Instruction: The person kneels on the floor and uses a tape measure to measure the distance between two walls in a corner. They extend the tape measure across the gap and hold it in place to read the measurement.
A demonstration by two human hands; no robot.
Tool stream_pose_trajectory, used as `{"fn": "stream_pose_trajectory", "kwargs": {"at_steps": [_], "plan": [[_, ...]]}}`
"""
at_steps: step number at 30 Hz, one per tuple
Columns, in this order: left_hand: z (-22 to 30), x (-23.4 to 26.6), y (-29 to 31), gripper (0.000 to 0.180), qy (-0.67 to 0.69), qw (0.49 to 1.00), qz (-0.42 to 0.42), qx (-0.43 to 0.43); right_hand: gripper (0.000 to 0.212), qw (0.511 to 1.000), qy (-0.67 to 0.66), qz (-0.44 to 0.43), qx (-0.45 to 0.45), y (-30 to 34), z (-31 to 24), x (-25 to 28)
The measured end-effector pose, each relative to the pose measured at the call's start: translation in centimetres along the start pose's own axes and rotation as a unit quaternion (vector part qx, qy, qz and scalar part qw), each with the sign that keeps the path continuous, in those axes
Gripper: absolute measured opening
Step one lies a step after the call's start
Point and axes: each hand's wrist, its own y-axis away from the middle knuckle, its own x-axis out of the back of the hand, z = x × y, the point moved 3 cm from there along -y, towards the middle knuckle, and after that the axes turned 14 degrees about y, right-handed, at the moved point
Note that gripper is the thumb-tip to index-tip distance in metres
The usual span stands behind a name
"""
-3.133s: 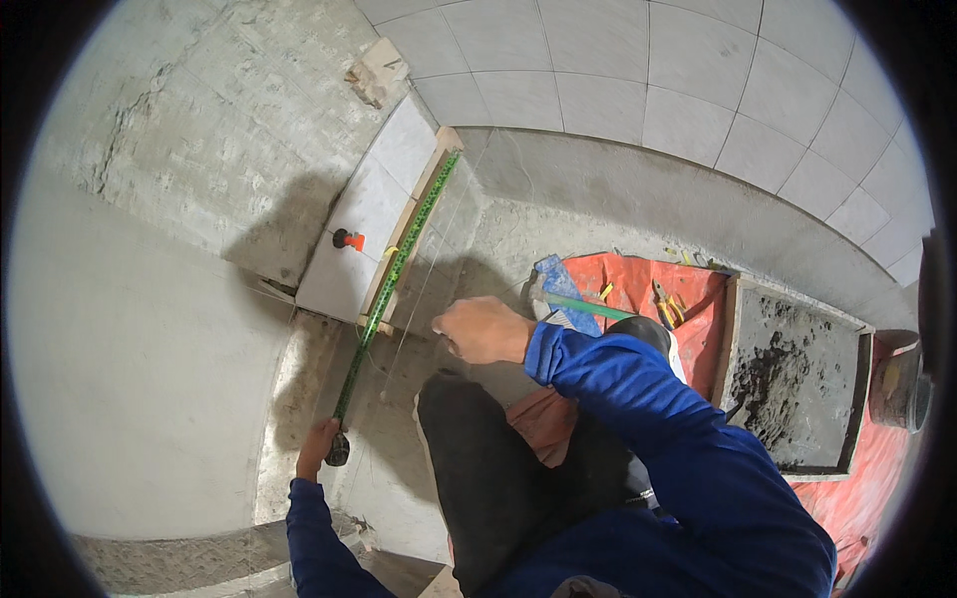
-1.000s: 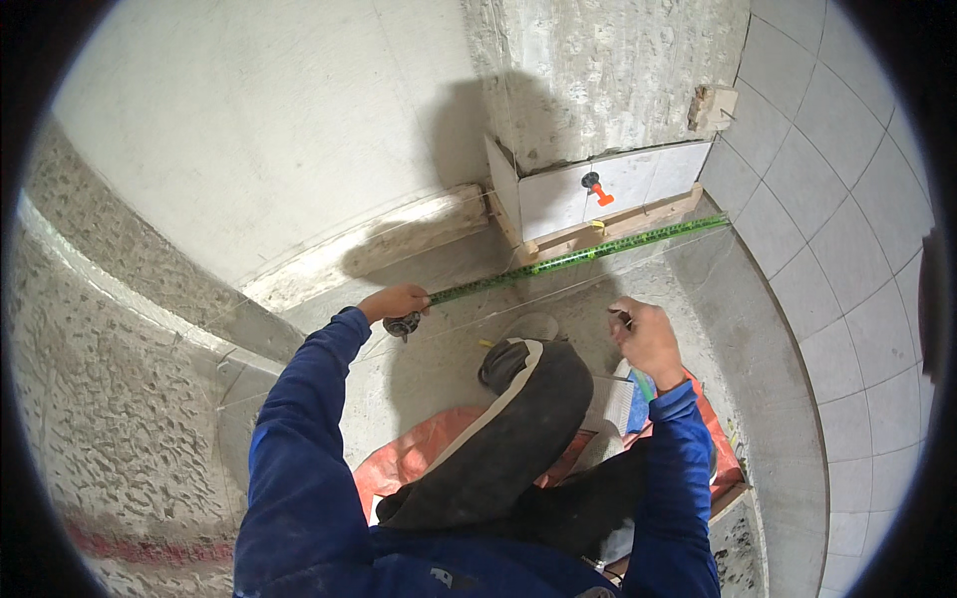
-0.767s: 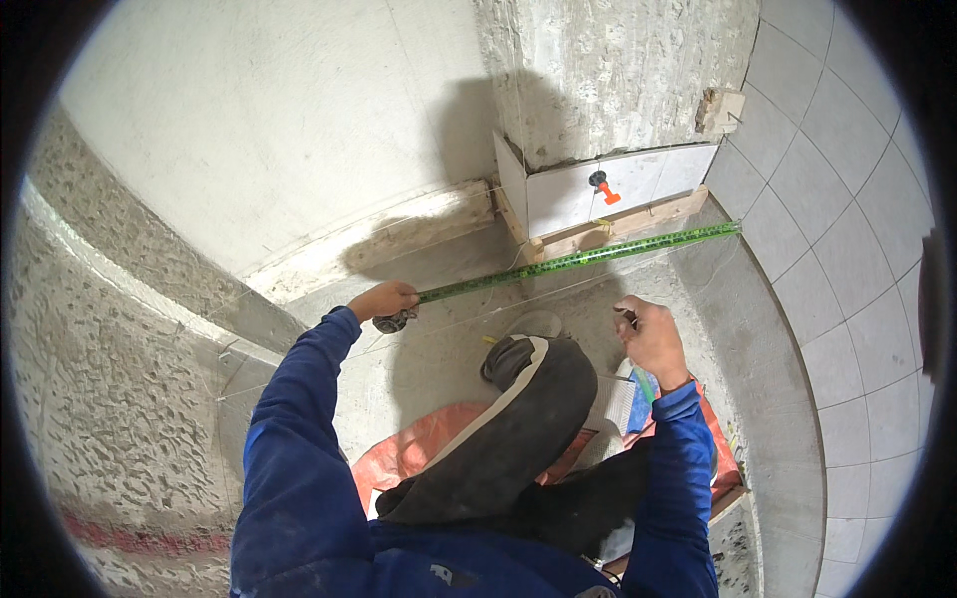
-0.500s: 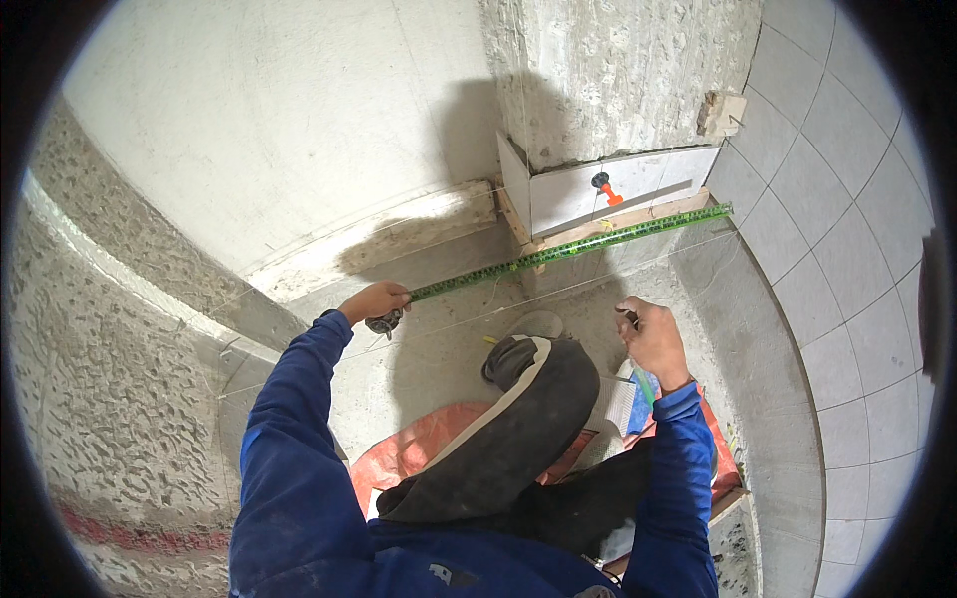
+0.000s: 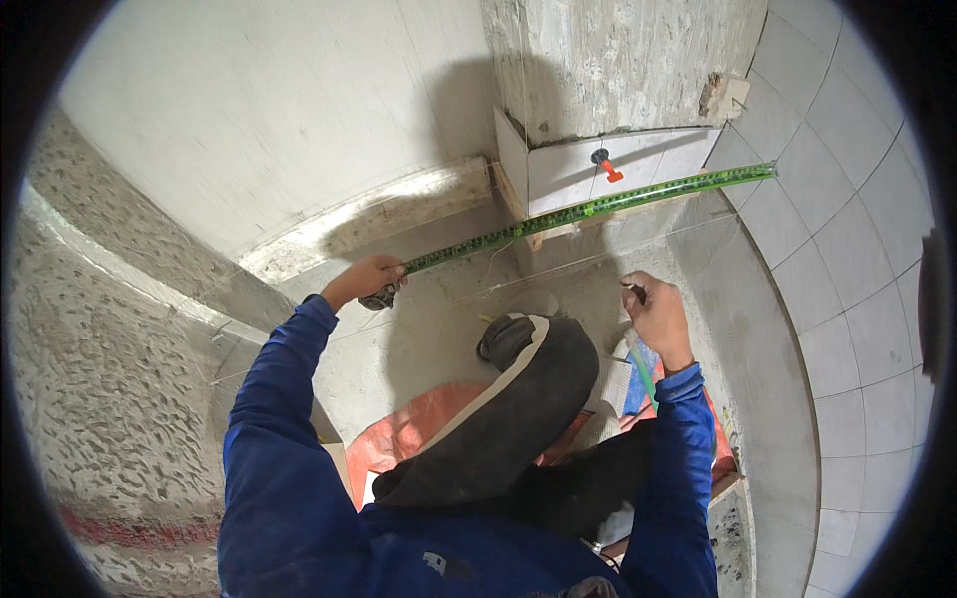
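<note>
My left hand (image 5: 361,279) is closed round a dark tape measure (image 5: 377,298). Its long green blade (image 5: 598,206) stretches out to the right, crossing in front of a corner strip of light tiles (image 5: 563,171). The free end of the blade lies in front of the tiled wall (image 5: 832,264) at the right. Lower and nearer to me, my right hand (image 5: 658,317) has its fingers curled on a small dark thing (image 5: 635,292), too covered to name. Below that wrist a green strip (image 5: 641,367) shows.
An orange-red tile clip (image 5: 608,167) sticks out from the corner tiles. A wooden batten (image 5: 510,191) edges them, and thin strings cross the space. My bent knee (image 5: 553,374) rises between my arms, above a red sheet (image 5: 409,439). Rough concrete (image 5: 120,379) stands at the left.
The blade's free end has swung up and further right, past the corner onto the tiled wall. My left hand has shifted slightly left and up with the tape measure; my right hand has risen a little.
</note>
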Motion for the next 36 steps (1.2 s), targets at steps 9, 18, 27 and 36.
{"fn": "stream_pose_trajectory", "kwargs": {"at_steps": [9,18,27,36], "plan": [[2.3,0.0,1.2,0.033,-0.049,0.998,-0.019,0.014,0.019,0.961,-0.224,0.026,-0.157,-0.8,1.4,-0.7],[7.4,-3.6,4.7,0.032,0.098,0.991,-0.019,0.084,0.023,0.931,-0.324,-0.034,-0.165,-3.3,5.1,-0.1],[15.1,-13.3,11.3,0.031,0.263,0.951,-0.128,0.102,0.094,0.773,-0.577,-0.239,0.109,-1.0,-2.0,3.7],[29.2,-22.1,6.3,0.033,0.450,0.818,-0.324,-0.149,0.102,0.735,-0.674,-0.050,0.058,1.4,-0.6,5.5]]}}
